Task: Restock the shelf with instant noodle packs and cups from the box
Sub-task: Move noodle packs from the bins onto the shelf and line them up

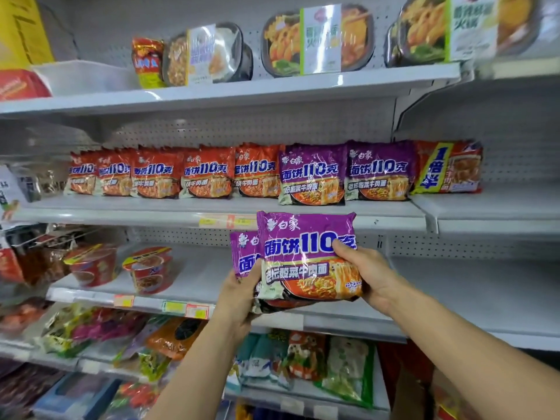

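A: What do the hands carry?

B: Two purple instant noodle packs, held upright in front of the shelving. The front purple pack overlaps the rear purple pack, of which only the left strip shows. The left hand grips the lower left corner of the stack, thumb curled over the packs' faces. The right hand grips the lower right edge of the front pack, thumb pressed on its printed face near the right edge.

A: Where do the held packs sit relative to the shelves?

B: They hang just before the front edge of the middle shelf, their tops overlapping its price strip, and above the lower shelf.

A: What stands on the middle shelf?

B: A row of red noodle packs runs from the left end toward the centre. Two shelved purple packs of the same design stand right of them, then an orange-red pack with a yellow band at the right end.

A: And elsewhere?

B: Two red noodle bowls stand at the left end of the lower shelf. Black tray meals stand on the top shelf. Mixed snack bags fill the bottom level.
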Available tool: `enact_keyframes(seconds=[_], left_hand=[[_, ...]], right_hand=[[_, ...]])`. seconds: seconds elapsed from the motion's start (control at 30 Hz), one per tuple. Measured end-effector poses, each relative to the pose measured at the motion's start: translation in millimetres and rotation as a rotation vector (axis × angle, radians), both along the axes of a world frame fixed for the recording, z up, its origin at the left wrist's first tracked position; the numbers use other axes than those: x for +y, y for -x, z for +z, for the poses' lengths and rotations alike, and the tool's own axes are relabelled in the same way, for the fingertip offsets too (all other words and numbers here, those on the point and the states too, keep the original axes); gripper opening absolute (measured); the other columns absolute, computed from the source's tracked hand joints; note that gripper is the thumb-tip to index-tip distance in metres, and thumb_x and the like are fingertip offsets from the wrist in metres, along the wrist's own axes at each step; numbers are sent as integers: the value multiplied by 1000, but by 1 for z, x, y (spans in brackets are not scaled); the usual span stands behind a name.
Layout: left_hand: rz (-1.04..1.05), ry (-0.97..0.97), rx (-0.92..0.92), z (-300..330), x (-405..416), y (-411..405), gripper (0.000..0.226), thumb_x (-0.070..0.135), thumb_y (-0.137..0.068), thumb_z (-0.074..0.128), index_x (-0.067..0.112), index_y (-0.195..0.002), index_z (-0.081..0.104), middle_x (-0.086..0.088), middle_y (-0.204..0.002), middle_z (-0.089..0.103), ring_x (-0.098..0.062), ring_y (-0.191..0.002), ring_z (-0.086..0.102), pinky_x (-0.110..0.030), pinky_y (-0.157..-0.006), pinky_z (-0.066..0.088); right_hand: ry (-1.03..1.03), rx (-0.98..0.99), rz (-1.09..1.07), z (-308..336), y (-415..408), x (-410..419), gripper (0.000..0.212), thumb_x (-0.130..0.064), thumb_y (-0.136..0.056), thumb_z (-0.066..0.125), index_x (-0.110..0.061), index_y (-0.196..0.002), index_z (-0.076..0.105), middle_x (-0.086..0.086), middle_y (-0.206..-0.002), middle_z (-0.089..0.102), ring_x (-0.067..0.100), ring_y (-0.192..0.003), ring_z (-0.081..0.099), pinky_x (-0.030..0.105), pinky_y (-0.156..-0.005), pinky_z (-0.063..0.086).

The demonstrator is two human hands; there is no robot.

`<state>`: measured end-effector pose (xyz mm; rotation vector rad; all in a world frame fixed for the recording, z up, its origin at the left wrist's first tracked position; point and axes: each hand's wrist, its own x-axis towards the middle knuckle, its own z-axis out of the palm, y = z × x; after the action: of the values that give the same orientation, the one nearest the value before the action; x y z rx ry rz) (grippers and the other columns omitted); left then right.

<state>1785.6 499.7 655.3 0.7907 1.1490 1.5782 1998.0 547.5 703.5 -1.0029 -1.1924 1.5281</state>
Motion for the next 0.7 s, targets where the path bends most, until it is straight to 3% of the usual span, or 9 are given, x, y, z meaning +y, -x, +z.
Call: enact_keyframes(seconds=[0.13, 0.2, 0.3, 0.5, 0.6, 0.7], left_hand=[[45, -88, 118, 29, 27, -9, 41, 31, -88, 70, 11, -122, 58, -10, -102, 75, -30, -93, 73, -54, -87, 56], [52, -116, 134, 41, 40, -17, 37, 30, -89, 69, 13, -120, 58, -8, -100, 76, -28, -89, 74, -47, -77, 60], [61, -151, 139, 58, 56, -25, 35, 30, -90, 69, 15, -119, 58, -6, -100, 76, -25, -84, 74, -38, -64, 60], [142, -166, 122, 73, 83, -28, 31, 32, -91, 68, 17, -116, 57, -9, -103, 75, -27, -88, 73, -46, -77, 59], [166, -169, 110, 73, 91, -24, 28, 32, -91, 67, 17, -114, 59, -8, -102, 75, -26, -87, 73, -43, -75, 59], [187, -173, 117, 71, 101, -24, 28, 33, -91, 67, 18, -114, 59, -6, -100, 75, -24, -85, 73, -44, -77, 58]], right_hand=[[-80, 10, -71, 30, -25, 21, 38, -29, -81, 75, -8, -111, 64, 11, -95, 76, 27, -86, 73, 43, -79, 59], [-127, 10, -132, 46, -38, 34, 36, -27, -81, 75, -8, -111, 65, 10, -95, 76, 27, -86, 73, 45, -83, 58], [-181, 38, -189, 66, -60, 53, 29, -23, -83, 74, -11, -107, 65, 9, -94, 75, 24, -83, 73, 39, -73, 60], [-239, 104, -368, 96, -102, 98, 30, -24, -79, 78, -15, -102, 61, 5, -94, 75, 21, -82, 73, 41, -75, 58], [-238, 127, -464, 104, -119, 122, 29, -24, -80, 78, -14, -101, 62, 7, -101, 73, 22, -84, 73, 41, -75, 59], [-254, 99, -495, 105, -128, 149, 24, -19, -81, 77, -11, -98, 62, 10, -101, 72, 18, -74, 72, 37, -65, 60]])
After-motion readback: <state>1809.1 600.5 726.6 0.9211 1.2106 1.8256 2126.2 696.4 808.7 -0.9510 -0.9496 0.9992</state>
